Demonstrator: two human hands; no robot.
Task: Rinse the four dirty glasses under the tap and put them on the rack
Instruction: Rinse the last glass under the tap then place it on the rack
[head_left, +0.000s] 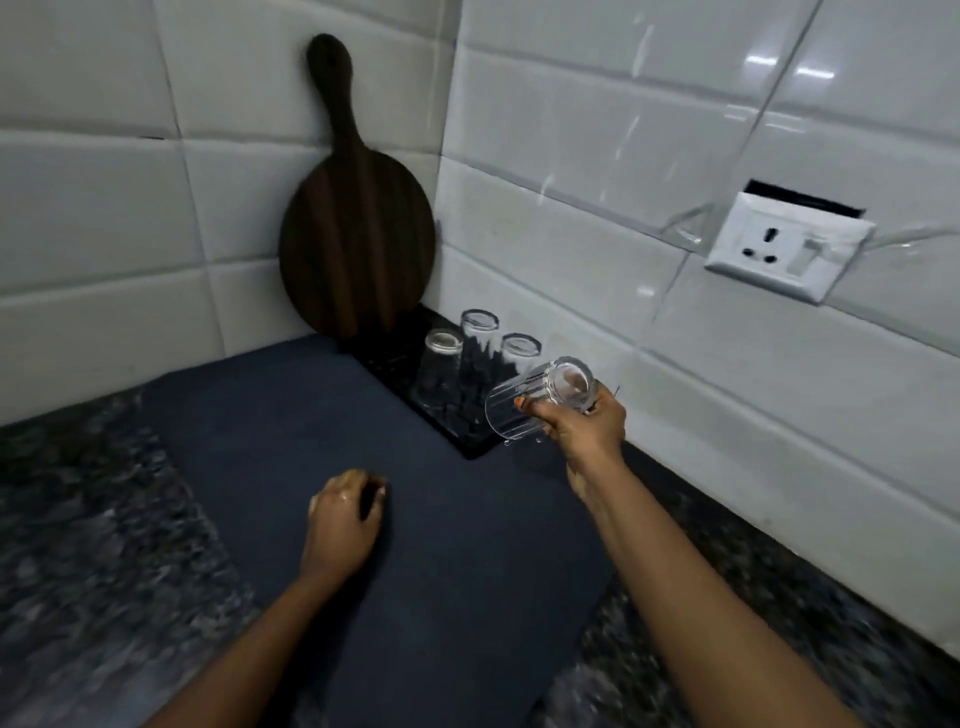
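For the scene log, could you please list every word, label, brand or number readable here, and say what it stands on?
No readable text shows in this view.
Socket plate: three pin holes and a switch, no lettering visible.
Cutting board: plain dark wood, no mark.
Glass in the right hand, and the three glasses on the rack: ribbed clear glass, no print.
Left hand holds nothing.
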